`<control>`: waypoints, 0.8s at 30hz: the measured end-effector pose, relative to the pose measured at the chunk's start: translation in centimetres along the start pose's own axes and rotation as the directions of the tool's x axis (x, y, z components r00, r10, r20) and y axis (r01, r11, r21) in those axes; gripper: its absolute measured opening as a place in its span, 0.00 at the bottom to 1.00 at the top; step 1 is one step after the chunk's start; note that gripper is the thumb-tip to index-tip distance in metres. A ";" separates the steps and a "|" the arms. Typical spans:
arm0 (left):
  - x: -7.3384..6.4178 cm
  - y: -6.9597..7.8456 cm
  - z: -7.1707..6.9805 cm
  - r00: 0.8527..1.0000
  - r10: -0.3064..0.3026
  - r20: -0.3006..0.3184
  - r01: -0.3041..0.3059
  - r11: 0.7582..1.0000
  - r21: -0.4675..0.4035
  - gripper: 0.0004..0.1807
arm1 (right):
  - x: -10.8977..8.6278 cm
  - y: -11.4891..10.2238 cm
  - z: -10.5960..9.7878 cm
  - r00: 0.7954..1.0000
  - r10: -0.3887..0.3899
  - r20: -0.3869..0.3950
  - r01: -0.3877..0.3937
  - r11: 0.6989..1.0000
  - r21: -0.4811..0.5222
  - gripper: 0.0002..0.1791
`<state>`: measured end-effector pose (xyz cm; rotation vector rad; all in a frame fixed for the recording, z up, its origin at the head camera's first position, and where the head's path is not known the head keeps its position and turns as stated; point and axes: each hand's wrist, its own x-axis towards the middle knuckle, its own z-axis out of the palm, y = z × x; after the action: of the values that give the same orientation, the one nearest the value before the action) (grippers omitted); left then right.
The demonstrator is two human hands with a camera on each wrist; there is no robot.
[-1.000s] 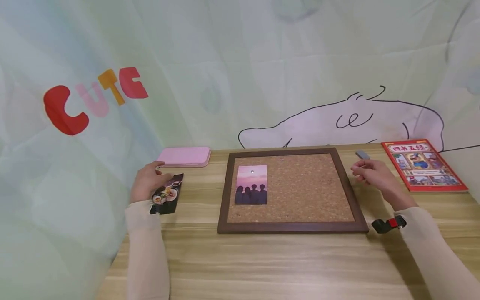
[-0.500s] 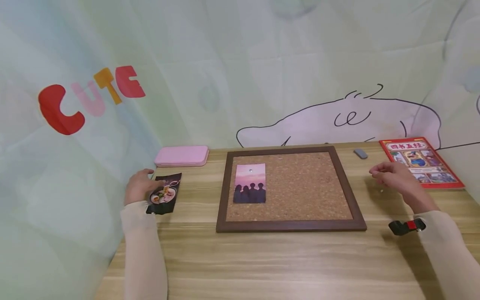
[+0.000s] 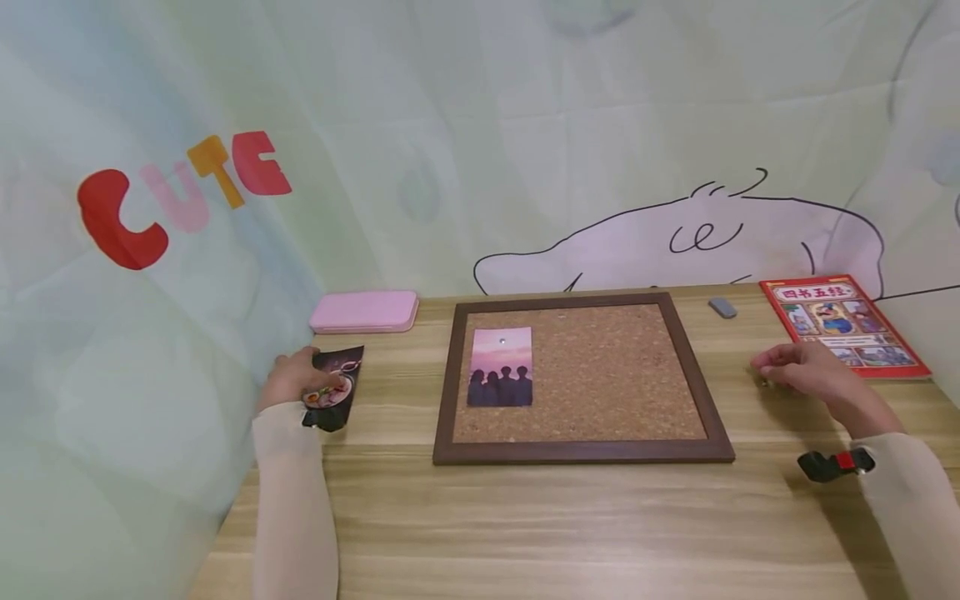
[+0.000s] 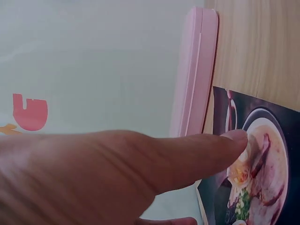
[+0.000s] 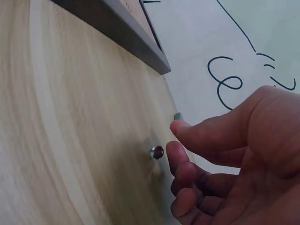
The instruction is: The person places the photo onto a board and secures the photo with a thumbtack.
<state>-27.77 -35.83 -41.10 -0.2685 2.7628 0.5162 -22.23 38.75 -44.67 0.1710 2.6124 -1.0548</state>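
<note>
In the head view, the left hand (image 3: 294,375) lies over the left edge of a food photo (image 3: 341,396), thumb across the picture and fingers apart from it; whether the thumb presses on the paper I cannot tell. The photo lies on the worktop (image 3: 525,525), under the thumb and to its right. Just beyond these fingers is a pink case (image 3: 364,312). The right hand (image 3: 813,371) has loosely bent fingers, with a small pin (image 3: 765,383) at their tips. Left of these fingers lies a framed cork board (image 3: 600,375) bearing a sunset photo (image 3: 500,379) near its left side. A grey block (image 3: 723,308) lies beyond the right fingers, and a red book (image 3: 847,325) lies beyond and to their right.

In the left wrist view, the thumb is straight, its tip over the bowl in the photo, and another finger shows beside the photo's edge.

In the right wrist view, thumb and forefinger are parted and hold nothing; the shiny pin rests on the worktop just off the fingertips.
</note>
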 end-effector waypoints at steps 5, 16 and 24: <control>0.1 0.1 0.2 1.000 -0.003 0.008 0.003 1.000 -0.006 0.53 | -0.2 0.5 0.1 0.999 -0.030 0.016 0.031 0.999 -0.042 0.19; 0.7 0.6 1.1 1.000 -0.003 -0.026 0.002 0.999 -0.042 0.49 | -0.2 0.9 0.9 0.995 -0.085 -0.052 0.081 0.994 -0.070 0.14; 1.4 0.5 1.8 0.995 -0.018 -0.098 0.008 0.995 -0.102 0.47 | -0.3 0.7 1.1 0.995 -0.075 -0.069 0.069 0.993 -0.094 0.12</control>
<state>-28.69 -34.87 -42.97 -0.3439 2.8318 0.6582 -21.57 38.47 -45.77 0.0962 2.7447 -0.9670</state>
